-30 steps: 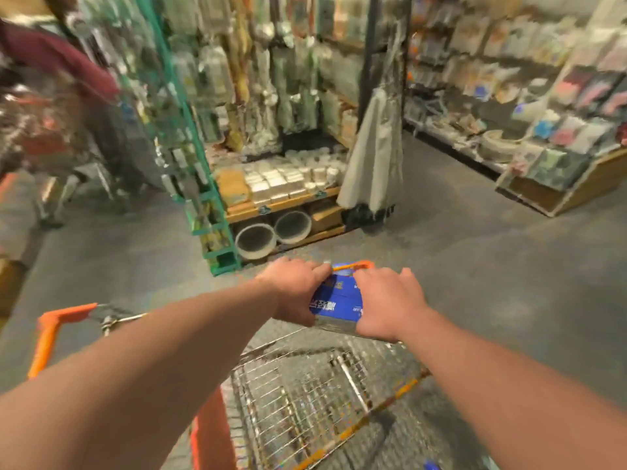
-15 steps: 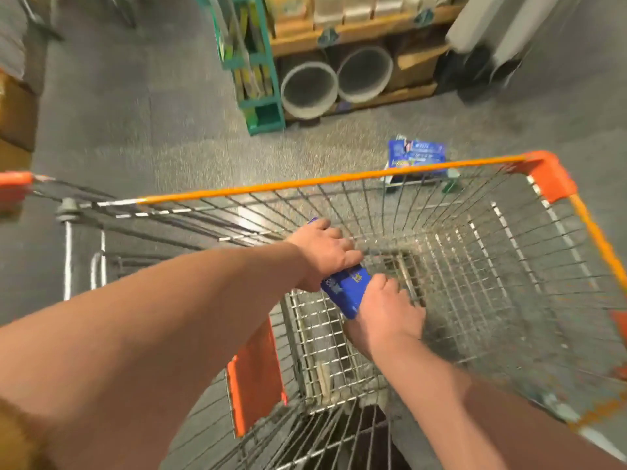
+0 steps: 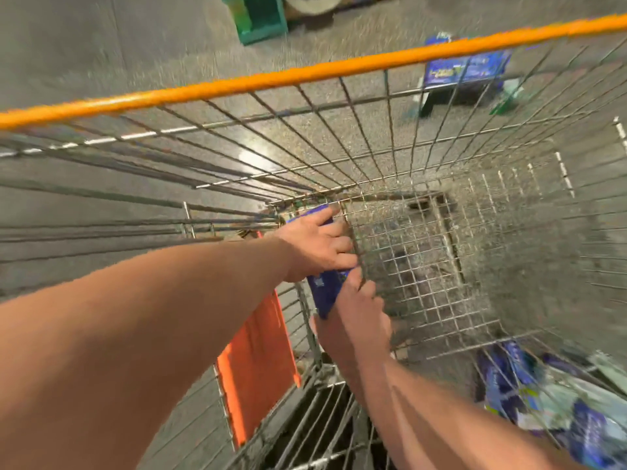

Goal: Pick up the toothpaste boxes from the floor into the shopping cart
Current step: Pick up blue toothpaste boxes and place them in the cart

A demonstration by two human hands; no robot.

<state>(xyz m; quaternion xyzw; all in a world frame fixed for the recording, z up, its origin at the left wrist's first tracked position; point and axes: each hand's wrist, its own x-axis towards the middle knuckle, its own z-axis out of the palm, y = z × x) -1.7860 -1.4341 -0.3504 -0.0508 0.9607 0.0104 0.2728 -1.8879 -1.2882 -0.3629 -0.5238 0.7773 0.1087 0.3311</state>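
Grey speckled floor (image 3: 101, 45) fills the background, with the foot of a green rack (image 3: 261, 20) at the top edge; the whole view is motion-blurred; the shopping cart (image 3: 305, 74), wire-walled with an orange rim, is seen from above; both arms reach down into it; the left hand (image 3: 315, 245) lies over the upper end of a blue toothpaste box (image 3: 325, 295), its grip curled round it; the right hand (image 3: 356, 320) holds the lower end, its grip likewise closed on the box; the box sits low in the basket's near left corner; whether it touches the wire bottom I cannot tell; an orange flap (image 3: 258, 361) hangs on the near wall; more blue boxes (image 3: 464, 71) lie on the floor beyond the far wall; further blue packs (image 3: 543, 412) show through the wire at lower right, too blurred to place
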